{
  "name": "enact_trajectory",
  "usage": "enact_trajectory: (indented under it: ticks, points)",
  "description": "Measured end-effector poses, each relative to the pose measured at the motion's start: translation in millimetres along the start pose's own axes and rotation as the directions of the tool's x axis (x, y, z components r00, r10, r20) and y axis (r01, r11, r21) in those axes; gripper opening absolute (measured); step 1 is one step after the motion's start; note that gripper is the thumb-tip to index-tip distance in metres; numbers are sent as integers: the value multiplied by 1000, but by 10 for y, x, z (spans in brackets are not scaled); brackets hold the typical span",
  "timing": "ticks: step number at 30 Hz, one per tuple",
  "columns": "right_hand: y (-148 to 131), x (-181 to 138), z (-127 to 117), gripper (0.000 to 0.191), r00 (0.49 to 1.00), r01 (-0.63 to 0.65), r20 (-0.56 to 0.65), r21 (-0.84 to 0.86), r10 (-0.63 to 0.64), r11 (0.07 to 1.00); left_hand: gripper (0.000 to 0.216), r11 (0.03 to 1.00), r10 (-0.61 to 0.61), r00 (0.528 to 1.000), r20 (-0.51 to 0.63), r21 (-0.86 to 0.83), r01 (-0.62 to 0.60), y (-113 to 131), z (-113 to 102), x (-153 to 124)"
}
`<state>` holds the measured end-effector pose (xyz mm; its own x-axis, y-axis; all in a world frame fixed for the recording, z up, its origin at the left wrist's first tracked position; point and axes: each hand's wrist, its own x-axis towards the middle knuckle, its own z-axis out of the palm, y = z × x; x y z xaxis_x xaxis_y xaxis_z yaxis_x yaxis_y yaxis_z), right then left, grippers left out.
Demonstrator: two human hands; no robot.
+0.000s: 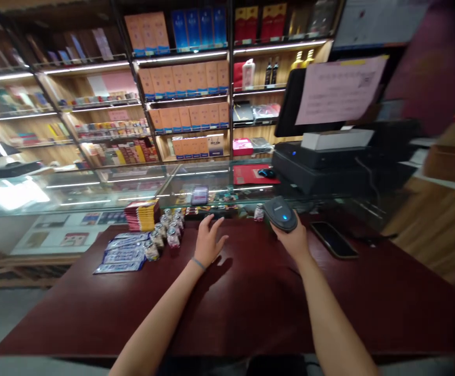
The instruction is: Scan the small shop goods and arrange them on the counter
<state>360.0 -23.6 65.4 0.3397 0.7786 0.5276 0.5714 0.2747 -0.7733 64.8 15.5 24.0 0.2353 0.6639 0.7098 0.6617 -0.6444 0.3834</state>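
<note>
My right hand [296, 241] grips a dark handheld barcode scanner [281, 213] with a blue light, held just above the dark red counter [251, 303]. My left hand [208, 241] hovers over the counter with fingers spread, holding nothing, a thin band on its wrist. To its left stand several small jars [167, 233], and one more small jar [258, 212] sits beside the scanner. A stack of yellow and red packets [142, 214] lies behind the jars.
Flat blue-and-white packets [122, 254] lie at the counter's left. A black phone [333, 239] rests to the right. A glass display case [133, 185] with another phone [200, 195] runs behind, a register and monitor [329, 156] at right, stocked shelves beyond.
</note>
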Motion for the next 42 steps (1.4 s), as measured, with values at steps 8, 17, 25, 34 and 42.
enact_trajectory:
  ticks: [8,17,25,34,42]
  points:
    - [105,137,-289,49,980,-73,-181,68,84,995,72,976,-70,985,155,-193,99,346,1132,455]
    - [199,156,-335,48,976,-86,-194,95,103,992,74,943,-120,978,172,-288,167,488,1789,803]
    - [188,143,-326,44,971,-103,-200,129,127,986,65,902,-188,954,235,-344,262,504,1979,827]
    - [105,128,-304,45,976,-92,-182,137,116,986,49,890,-213,957,199,-364,274,465,1699,709]
    - [48,71,-221,42,996,-66,-63,49,69,997,57,755,-348,925,153,-538,374,231,926,280]
